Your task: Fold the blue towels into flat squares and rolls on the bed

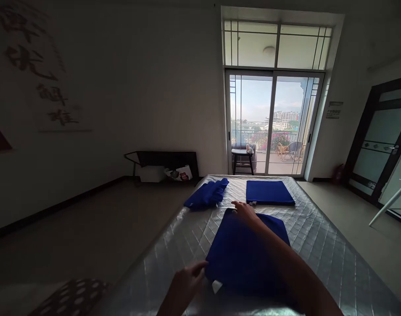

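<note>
A flat piece of blue cloth (245, 256) with a white tag (216, 286) lies on a silvery quilted mattress (174, 256). At its left edge, close to the near corner, my left hand (186, 283) pinches the fabric between thumb and finger. My right hand (245, 212) reaches across to the far edge, near the far left corner; its fingertips are closed at that edge, with the index finger stretched out. Beyond it lies a neatly folded blue cloth (269, 192). To the left of that sits a crumpled blue cloth (209, 194).
A sliding glass door (273, 123) stands past the mattress, with a dark stool (242, 160) at it. Against the wall are a dark bench-like frame (167, 159) and a white box (152, 174). A polka-dotted item (73, 298) is at lower left, a white-legged stand (389, 204) at right.
</note>
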`<state>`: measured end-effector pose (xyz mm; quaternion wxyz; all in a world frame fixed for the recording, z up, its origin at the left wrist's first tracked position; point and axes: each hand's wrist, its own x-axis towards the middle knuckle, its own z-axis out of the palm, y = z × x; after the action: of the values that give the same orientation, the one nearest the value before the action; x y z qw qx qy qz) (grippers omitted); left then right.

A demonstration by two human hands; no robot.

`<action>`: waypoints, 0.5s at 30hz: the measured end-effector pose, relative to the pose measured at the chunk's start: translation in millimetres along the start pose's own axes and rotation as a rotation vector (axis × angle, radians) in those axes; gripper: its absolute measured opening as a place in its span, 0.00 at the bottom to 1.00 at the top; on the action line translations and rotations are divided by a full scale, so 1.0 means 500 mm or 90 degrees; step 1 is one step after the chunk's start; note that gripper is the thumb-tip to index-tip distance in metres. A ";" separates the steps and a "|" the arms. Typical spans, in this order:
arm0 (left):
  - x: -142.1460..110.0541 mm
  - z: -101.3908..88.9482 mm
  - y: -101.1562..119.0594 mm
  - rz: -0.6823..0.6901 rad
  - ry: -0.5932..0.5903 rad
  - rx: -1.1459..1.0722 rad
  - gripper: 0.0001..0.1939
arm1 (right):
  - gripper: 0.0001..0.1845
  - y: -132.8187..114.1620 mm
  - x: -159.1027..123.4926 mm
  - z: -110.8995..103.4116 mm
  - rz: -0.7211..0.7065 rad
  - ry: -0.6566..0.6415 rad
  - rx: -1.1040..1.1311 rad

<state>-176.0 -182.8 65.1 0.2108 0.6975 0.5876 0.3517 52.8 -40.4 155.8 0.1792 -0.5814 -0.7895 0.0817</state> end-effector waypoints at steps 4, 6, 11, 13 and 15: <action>-0.050 0.025 -0.087 0.005 -0.055 -0.004 0.19 | 0.14 0.074 -0.134 0.066 -0.007 -0.080 0.001; -0.062 0.023 -0.109 0.028 -0.040 0.004 0.20 | 0.14 0.125 -0.229 0.061 0.000 -0.067 0.007; -0.073 0.035 -0.159 0.099 0.007 0.050 0.15 | 0.09 0.215 -0.473 0.042 0.025 -0.069 0.103; -0.077 0.047 -0.173 0.132 0.057 0.074 0.14 | 0.11 0.229 -0.537 0.050 0.041 -0.049 0.152; -0.079 0.055 -0.181 0.177 0.103 0.102 0.16 | 0.13 0.235 -0.570 0.062 0.051 -0.011 0.182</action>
<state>-219.0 -198.0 -27.0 0.0558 0.7558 0.5271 0.3844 219.6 -271.6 34.1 0.2498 -0.5804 -0.7474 0.2052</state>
